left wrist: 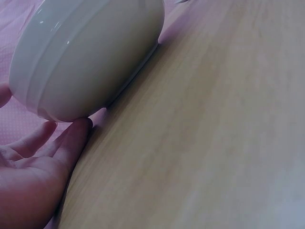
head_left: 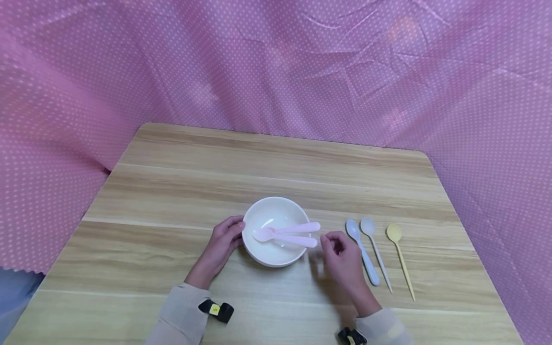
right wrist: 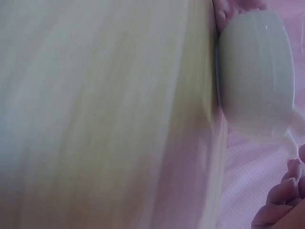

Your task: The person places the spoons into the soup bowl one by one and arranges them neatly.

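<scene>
As pink spoons (head_left: 297, 228) overhang the bowl (head_left: 275, 261) gripped by the left hand (head_left: 222, 247), they may be dislodged by the curled, empty right hand (head_left: 345, 261).

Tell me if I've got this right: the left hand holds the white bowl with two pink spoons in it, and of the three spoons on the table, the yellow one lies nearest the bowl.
No: the head view shows the yellow spoon farthest from the white bowl; the thick-handled blue spoon lies nearest. The rest stands.
</scene>
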The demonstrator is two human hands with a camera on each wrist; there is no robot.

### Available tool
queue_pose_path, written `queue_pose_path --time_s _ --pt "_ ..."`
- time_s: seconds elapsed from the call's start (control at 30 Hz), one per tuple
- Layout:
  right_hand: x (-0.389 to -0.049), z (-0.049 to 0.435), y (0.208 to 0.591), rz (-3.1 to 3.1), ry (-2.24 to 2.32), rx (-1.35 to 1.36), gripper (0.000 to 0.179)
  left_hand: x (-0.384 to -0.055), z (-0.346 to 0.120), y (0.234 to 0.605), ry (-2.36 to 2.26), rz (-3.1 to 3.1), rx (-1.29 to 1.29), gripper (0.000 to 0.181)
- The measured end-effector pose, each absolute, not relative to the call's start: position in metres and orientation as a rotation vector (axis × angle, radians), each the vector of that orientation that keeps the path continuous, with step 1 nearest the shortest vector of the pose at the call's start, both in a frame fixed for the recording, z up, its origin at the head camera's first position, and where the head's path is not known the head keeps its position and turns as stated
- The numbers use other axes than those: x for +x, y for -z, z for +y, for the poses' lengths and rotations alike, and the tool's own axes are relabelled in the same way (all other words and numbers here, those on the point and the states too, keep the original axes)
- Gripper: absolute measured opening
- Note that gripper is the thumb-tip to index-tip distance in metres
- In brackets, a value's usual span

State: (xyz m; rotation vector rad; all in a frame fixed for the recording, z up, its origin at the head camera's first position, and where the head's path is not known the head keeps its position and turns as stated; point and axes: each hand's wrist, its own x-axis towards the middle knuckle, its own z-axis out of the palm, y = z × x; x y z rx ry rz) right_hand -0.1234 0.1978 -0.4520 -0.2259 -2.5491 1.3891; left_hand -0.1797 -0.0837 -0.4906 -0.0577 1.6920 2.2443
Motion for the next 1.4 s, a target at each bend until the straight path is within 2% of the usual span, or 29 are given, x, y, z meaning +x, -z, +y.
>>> queue_pose_path --time_s 0.47,0.93,1.4 --pt "-0.117 0.227 0.459 -2.655 -1.236 -0.348 0.006 -0.181 -0.084 0.492 -2.248 1.707 -0.059 0.043" --pt "-0.110 0.253 0.460 -2.723 -1.023 -0.335 0.005 -0.181 -0.083 0.493 -2.252 1.703 -0.067 0.044" --pt "-0.098 0.284 0.458 -2.929 -0.816 -0.345 0.020 -0.180 -0.082 0.493 -2.239 1.707 -0.062 0.045"
